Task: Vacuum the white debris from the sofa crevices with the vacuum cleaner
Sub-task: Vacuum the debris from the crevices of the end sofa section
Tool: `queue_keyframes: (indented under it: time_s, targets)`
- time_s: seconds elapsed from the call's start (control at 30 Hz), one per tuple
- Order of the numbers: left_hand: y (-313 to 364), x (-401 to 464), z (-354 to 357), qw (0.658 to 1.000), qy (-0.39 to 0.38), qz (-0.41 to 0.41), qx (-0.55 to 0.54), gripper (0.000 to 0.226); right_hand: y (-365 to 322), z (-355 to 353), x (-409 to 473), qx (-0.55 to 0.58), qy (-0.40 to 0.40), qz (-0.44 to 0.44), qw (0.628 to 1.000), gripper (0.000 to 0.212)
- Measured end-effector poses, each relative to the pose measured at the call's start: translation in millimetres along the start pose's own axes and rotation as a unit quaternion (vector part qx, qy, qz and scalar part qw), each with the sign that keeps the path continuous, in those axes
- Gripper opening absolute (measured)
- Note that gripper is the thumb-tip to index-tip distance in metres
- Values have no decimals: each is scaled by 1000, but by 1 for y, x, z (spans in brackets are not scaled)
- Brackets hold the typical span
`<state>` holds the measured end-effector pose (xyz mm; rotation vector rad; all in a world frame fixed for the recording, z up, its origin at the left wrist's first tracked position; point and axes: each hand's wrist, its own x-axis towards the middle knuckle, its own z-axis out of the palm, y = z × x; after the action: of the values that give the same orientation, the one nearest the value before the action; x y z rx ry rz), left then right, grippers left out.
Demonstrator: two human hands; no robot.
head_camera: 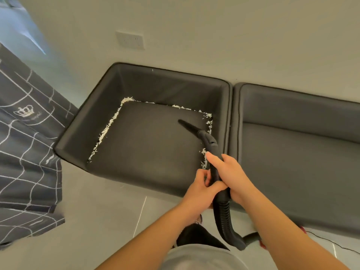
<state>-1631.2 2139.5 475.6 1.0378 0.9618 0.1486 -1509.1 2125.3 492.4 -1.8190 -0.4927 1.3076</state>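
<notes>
A dark grey sofa seat (148, 145) has white debris (106, 129) lining its left, back and right crevices. The black vacuum wand (209, 142) ends in a thin crevice nozzle (185, 124) that hovers over the seat cushion near the back right corner. My right hand (227, 172) grips the wand's handle from the right. My left hand (202, 184) holds the same handle just below, fingers curled round it. The ribbed hose (224, 217) runs down towards the floor between my arms.
A second dark sofa section (296, 149) stands to the right. A patterned grey curtain (25, 152) hangs at the left. The wall behind carries a socket plate (130, 40). Grey tiled floor (93, 207) lies in front, with a thin cable (331, 242) at the lower right.
</notes>
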Motion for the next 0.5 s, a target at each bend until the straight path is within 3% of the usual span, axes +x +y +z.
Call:
queue_keyframes:
  time_s: [0.2, 0.37, 0.43, 0.5]
  targets:
    - [37, 32, -61, 1000, -7, -11, 10, 67, -29, 26, 57, 166, -82, 77, 980, 45]
    - [77, 57, -103, 996, -65, -39, 48, 69, -67, 51, 106, 255, -73, 79, 961, 47]
    - [87, 64, -112, 993, -90, -42, 58, 81, -77, 56, 113, 263, -57, 81, 960, 47]
    - [93, 67, -120, 989, -122, -44, 69, 78, -81, 61, 114, 260, -34, 88, 961, 50]
